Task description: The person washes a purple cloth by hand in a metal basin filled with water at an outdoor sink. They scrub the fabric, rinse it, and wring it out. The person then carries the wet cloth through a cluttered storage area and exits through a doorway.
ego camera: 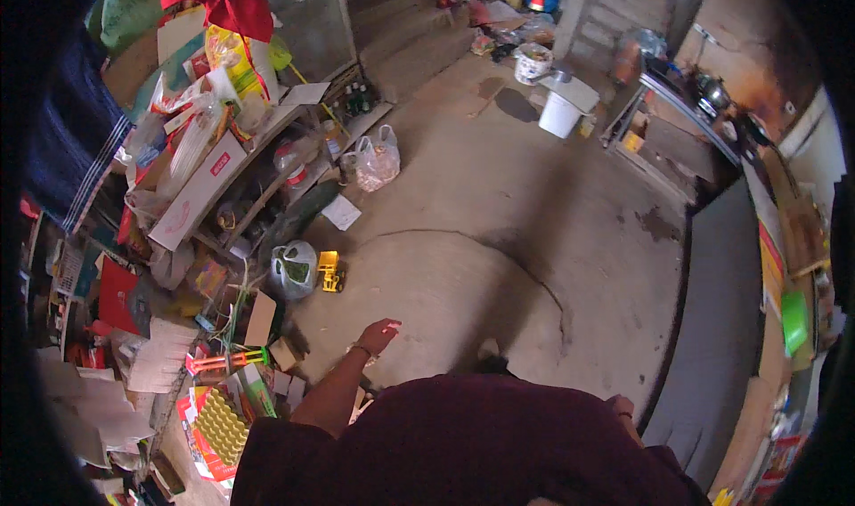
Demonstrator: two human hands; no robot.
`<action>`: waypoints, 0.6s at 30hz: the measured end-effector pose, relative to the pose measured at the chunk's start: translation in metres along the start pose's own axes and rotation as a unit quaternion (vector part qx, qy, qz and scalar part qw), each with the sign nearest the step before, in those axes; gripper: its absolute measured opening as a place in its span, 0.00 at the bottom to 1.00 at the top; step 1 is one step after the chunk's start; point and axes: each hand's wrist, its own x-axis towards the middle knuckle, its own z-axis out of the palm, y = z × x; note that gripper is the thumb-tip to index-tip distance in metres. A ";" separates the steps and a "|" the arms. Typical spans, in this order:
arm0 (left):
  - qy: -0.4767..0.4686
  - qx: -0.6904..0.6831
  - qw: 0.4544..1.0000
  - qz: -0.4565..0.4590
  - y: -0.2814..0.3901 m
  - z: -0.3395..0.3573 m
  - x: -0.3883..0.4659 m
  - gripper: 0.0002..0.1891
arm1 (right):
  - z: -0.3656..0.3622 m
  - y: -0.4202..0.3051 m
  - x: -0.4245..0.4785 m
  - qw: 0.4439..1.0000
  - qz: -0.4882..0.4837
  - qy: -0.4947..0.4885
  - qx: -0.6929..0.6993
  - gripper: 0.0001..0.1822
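Note:
My left hand (379,337) hangs over the concrete floor with loosely spread fingers and nothing visible in it; a band circles the wrist. Nearest to it, up and to the left, are a yellow toy loader (330,270) and a tied clear plastic bag (294,269) with green contents. At the right side of my body, partly hidden by the dark shirt (467,439), is my right hand (622,407). It also has a band at the wrist, and its fingers are too obscured to read. Neither hand touches any of these things.
Left, a cluttered wooden shelf (257,135) bears a long carton (198,188); cardboard and a yellow egg tray (220,426) lie below. A knotted plastic bag (377,160) stands on the floor (454,292). Ahead are a white bin (561,113) and a metal-framed table (691,118). A grey panel (695,319) edges the right.

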 end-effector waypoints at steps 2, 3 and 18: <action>-0.007 -0.021 1.000 -0.008 -0.013 -0.010 0.028 0.16 | -0.002 -0.007 0.036 1.000 -0.022 -0.009 0.019 0.17; -0.006 -0.030 0.999 -0.019 -0.027 -0.017 0.040 0.16 | -0.017 -0.026 0.060 0.999 -0.032 -0.037 0.005 0.15; -0.055 0.005 0.966 0.252 0.323 -0.187 0.338 0.21 | -0.587 -0.440 0.232 0.439 -0.207 -0.252 0.837 0.20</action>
